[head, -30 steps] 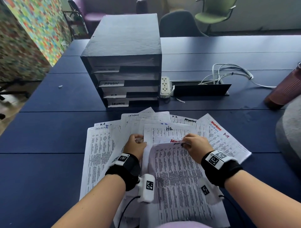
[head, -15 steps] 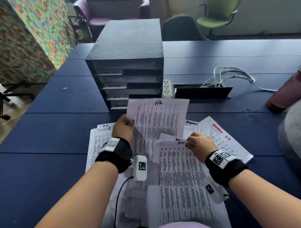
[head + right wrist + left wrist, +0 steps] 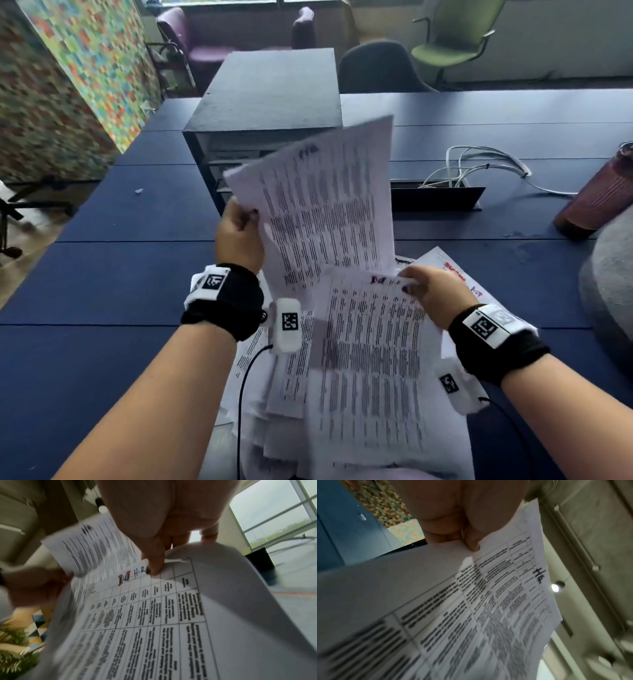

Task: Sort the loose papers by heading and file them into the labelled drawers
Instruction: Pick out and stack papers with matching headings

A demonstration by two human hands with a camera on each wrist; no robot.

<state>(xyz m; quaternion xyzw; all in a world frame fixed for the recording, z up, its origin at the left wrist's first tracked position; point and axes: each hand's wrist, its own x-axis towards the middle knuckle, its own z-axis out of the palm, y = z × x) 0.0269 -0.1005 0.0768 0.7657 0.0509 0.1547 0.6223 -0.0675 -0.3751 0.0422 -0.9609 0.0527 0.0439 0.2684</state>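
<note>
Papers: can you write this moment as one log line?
left hand: holds raised sheet | right hand: pinches H.R sheet | drawers: nothing filed yet

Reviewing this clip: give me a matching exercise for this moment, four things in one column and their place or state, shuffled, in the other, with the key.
1. left hand
2. right hand
3. drawer unit
4. maroon bottle

A. at the table's right edge
B. pinches the top of a sheet marked H.R
C. holds a raised sheet by its edge
D. stands behind the raised sheet

Pairs: 1-C, 2-B, 3-D, 4-A
</note>
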